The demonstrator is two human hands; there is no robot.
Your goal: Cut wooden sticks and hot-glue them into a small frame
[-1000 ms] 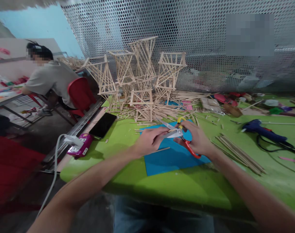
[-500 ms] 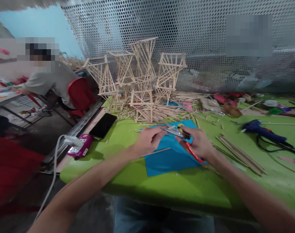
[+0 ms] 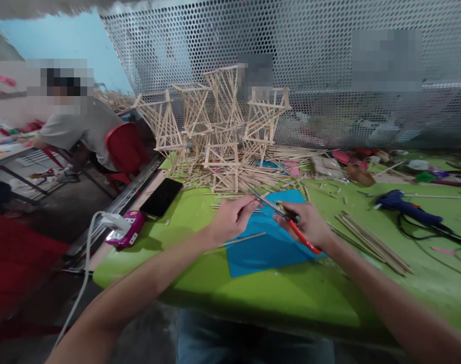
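Note:
My right hand (image 3: 308,222) is closed round the handles of red and yellow scissors (image 3: 287,217), whose blades point up-left toward my left hand. My left hand (image 3: 232,218) pinches a thin wooden stick (image 3: 255,200) at its fingertips, right at the scissor blades. Both hands hover over a blue sheet (image 3: 270,242) lying on the green table (image 3: 222,283). Another loose stick (image 3: 243,238) lies on the table and the blue sheet under my left wrist.
Frames built of wooden sticks (image 3: 218,126) stand on a heap of loose sticks at the back. A stick bundle (image 3: 372,242) and a blue glue gun (image 3: 407,208) lie to the right. A phone (image 3: 161,197) and power strip (image 3: 124,227) sit left. A person (image 3: 76,126) sits at another table.
The scissor blades have closed and now point further up-left. My left hand shifted slightly with the stick. The view tilted a little.

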